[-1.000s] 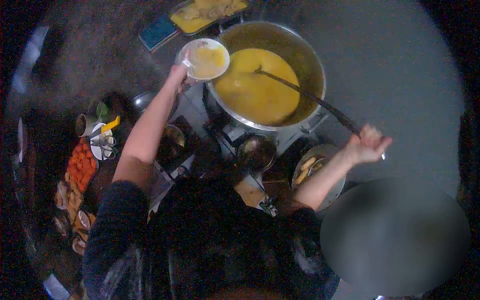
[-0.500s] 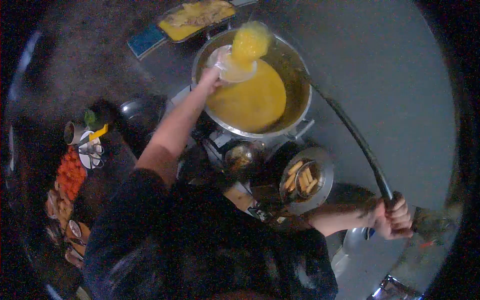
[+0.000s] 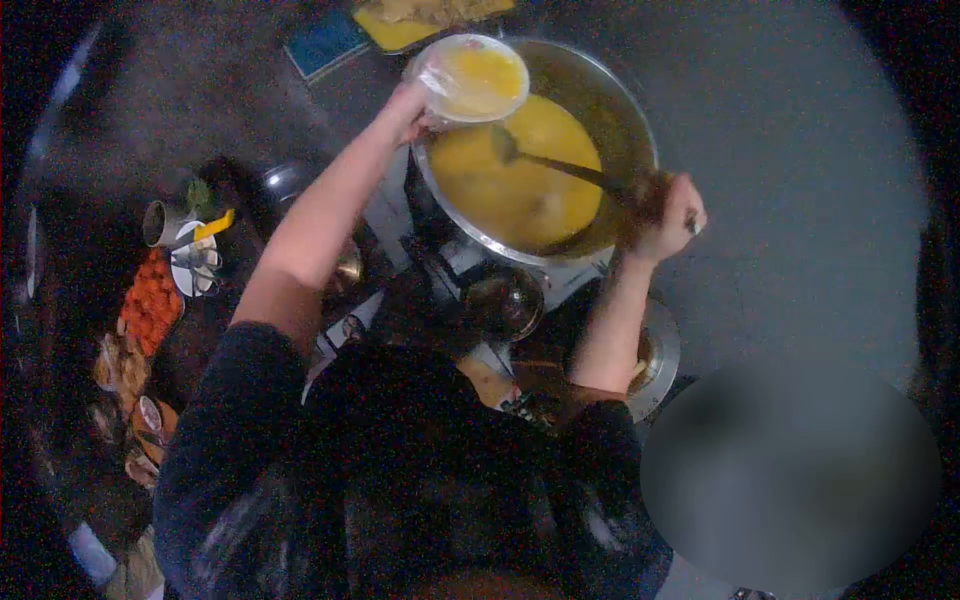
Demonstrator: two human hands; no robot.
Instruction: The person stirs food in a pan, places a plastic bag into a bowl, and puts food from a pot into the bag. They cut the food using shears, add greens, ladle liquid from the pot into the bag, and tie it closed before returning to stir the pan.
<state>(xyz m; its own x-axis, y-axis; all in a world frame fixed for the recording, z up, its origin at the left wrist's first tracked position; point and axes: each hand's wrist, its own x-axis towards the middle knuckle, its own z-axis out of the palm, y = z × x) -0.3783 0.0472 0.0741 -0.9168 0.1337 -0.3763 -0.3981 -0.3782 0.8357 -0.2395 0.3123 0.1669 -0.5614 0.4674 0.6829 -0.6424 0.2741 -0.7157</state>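
My left hand [image 3: 408, 108] grips a pale bowl [image 3: 475, 80] over the upper left rim of a large metal pot [image 3: 635, 110]. The bowl seems wrapped in clear plastic and has something yellow in it. Yellow liquid [image 3: 570, 150] lies in the pot. My right hand [image 3: 668, 218] is closed around the handle of a long ladle [image 3: 565, 166], at the pot's right rim. The dark head of the ladle is over the liquid, near the bowl.
Beyond the pot lies a tray [image 3: 400, 35] of yellow food beside a blue box [image 3: 326, 45]. Orange pieces [image 3: 152, 300], a white plate [image 3: 192, 270] and a yellow-handled tool [image 3: 214, 224] are at the left. A metal dish [image 3: 660, 350] is partly behind my right forearm.
My right hand has moved up and left, bringing the ladle's head down from above the bowl. The yellow mass seen over the bowl before is gone; yellow stuff now shows inside it.
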